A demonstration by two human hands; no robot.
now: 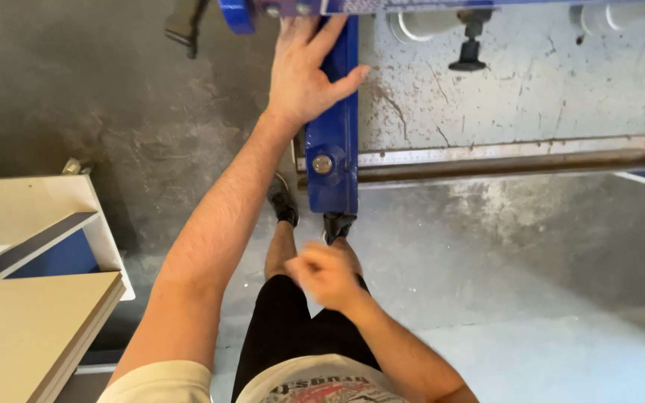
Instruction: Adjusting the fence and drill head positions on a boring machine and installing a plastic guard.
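Grey concrete floor fills the view from above, rough and stained, with a paler patch at about 5 o'clock. At 12 o'clock stands a blue metal post that is part of a big machine. A round brass-coloured bolt sits low on the post. To the post's 3 o'clock lies a worn grey metal plate with rust specks, and a long rusty bar runs along its lower edge. A small black knob stands on the plate near 1 o'clock.

The left hand lies flat on the blue post, up near the top. Its grip is released: the fingers are spread wide, with the thumb pointing across the post toward 3 o'clock. The hand only presses on the post and does not wrap around it.

The right hand hangs lower, near 6 o'clock of the post and well apart from it. It is blurred. Its fingers look curled in, but I cannot tell if they are shut tight or if they hold anything.

Under the hands are the person's black shorts and a black shoe on the floor just beside the post's foot.

At 8 o'clock is a stack of pale flat boards, and above it a white shelf piece with a blue side.
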